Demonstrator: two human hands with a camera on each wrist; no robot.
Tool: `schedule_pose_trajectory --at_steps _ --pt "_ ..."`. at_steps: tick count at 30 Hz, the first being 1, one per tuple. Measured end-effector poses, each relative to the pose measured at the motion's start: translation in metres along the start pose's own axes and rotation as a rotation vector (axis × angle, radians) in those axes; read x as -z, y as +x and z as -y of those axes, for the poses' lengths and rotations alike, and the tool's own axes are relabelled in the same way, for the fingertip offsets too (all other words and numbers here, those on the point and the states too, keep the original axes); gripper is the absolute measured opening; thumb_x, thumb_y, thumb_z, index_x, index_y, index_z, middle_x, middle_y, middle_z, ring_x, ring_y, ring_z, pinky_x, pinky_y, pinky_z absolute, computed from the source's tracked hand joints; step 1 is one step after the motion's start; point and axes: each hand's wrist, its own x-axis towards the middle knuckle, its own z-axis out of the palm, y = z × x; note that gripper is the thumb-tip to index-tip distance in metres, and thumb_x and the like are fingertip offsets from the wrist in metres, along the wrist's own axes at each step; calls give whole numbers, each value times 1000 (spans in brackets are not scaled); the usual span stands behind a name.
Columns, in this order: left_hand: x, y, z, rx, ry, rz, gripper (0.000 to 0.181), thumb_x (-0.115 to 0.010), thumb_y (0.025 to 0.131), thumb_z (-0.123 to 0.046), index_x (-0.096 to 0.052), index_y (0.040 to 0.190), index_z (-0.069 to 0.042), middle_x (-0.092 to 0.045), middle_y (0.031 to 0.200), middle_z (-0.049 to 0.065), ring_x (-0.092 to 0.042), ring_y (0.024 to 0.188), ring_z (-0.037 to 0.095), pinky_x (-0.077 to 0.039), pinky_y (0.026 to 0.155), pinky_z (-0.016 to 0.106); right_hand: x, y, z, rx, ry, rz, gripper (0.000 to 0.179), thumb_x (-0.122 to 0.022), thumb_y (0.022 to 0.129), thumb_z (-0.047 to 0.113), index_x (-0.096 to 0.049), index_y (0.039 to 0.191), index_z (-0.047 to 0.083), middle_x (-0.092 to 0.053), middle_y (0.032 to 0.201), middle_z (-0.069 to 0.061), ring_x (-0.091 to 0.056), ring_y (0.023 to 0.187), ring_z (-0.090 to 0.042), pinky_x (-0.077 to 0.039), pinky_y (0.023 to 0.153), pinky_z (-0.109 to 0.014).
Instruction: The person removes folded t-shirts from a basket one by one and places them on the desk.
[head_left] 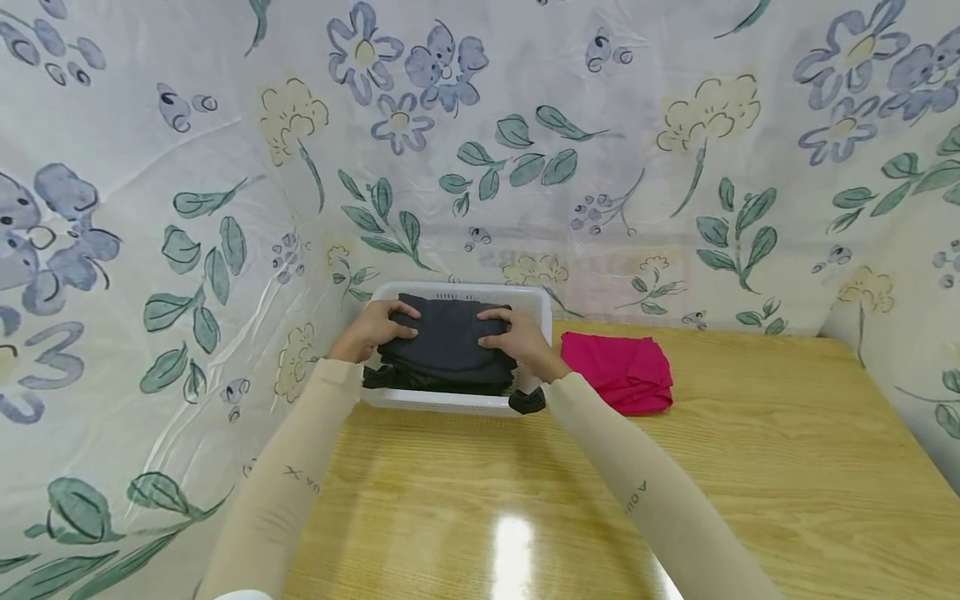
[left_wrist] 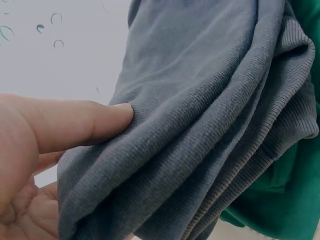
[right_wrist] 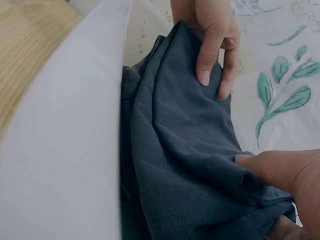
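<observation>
A folded dark grey garment (head_left: 447, 335) lies over the white plastic basket (head_left: 442, 402) in the head view. My left hand (head_left: 378, 325) grips its left end, thumb on top and other fingers underneath in the left wrist view. At the opposite end my right hand (head_left: 525, 343) pinches the fabric between thumb and fingers, as the right wrist view also shows. Below the grey garment, a green cloth (left_wrist: 300, 195) shows in the left wrist view. The grey garment has several stacked folds and a ribbed edge (left_wrist: 250, 145).
A folded bright pink cloth (head_left: 618, 371) lies on the wooden table (head_left: 780, 433), just right of the basket. Flower-patterned sheeting (head_left: 480, 167) hangs behind the table and along its left and right sides, close to the basket's back and left.
</observation>
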Motion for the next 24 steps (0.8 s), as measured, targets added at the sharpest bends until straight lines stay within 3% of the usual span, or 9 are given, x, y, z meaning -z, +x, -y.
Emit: schedule_pose_trajectory --at_steps 6,12,17,24 --pt "-4 0 0 -3 -5 13 38 -69 98 -3 -61 135 -1 -28 161 23 -30 144 44 -28 117 57 -5 0 -5 -36 62 -37 48 -73 94 4 -64 140 16 -49 151 -11 -53 134 -29 -46 108 -44" --pt "-5 1 -1 -10 36 27 38 -68 99 -5 -59 137 -1 -33 157 24 -35 141 44 -29 117 57 -8 1 -4 -136 159 -105 61 -75 92 3 -54 148 12 -45 153 -15 -48 137 -31 -41 113 -45" --pt "-4 2 1 -11 47 37 37 -67 99 -4 -60 135 0 -34 157 24 -33 143 44 -27 118 58 -8 3 -3 -149 69 -67 58 -76 92 9 -54 146 10 -45 153 -15 -47 134 -31 -39 114 -46" --pt "-5 5 7 -4 46 44 36 -68 98 -4 -60 133 0 -34 156 25 -33 143 44 -26 118 58 -9 4 -5 -171 126 21 61 -74 92 7 -50 148 13 -42 152 -15 -48 129 -30 -41 112 -46"
